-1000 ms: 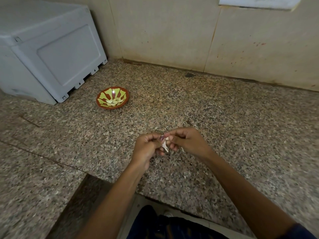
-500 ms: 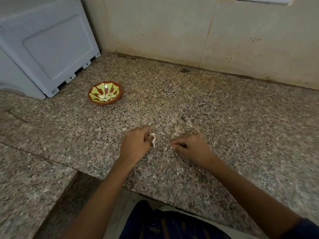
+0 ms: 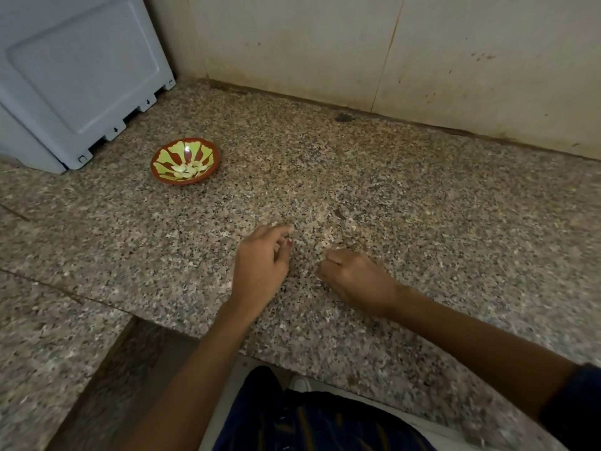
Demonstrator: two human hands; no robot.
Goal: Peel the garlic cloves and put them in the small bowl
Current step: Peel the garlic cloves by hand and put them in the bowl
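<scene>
**Peeled cloves in the bowl, one more apparently on its way**

Speckled granite forms the desk (image 3: 422,222), backed by a stained tiled wall (image 3: 325,43). The small bowl (image 3: 185,161), red with a yellow-green pattern, is seen beside the foot of a grey plastic box (image 3: 74,76); several pale peeled garlic cloves (image 3: 187,170) are already lying in it. Part of the task is thus judged done. No unpeeled cloves can be made out on the desk, so how many remain cannot be told.

Well to the near right of the bowl, the left hand (image 3: 263,265) is held low over the desk with fingers reaching forward; something pale seems to be pinched at the fingertips, but blur leaves its grip uncertain. Further right of the bowl, the right hand (image 3: 353,276) is curled with its knuckles on the desk; whether anything is held cannot be told.

Compared with one second earlier, the hands, then joined over a clove, have been separated and lowered. Half a second ago a white clove was plainly shown at the left fingertips; now it is barely visible.
</scene>
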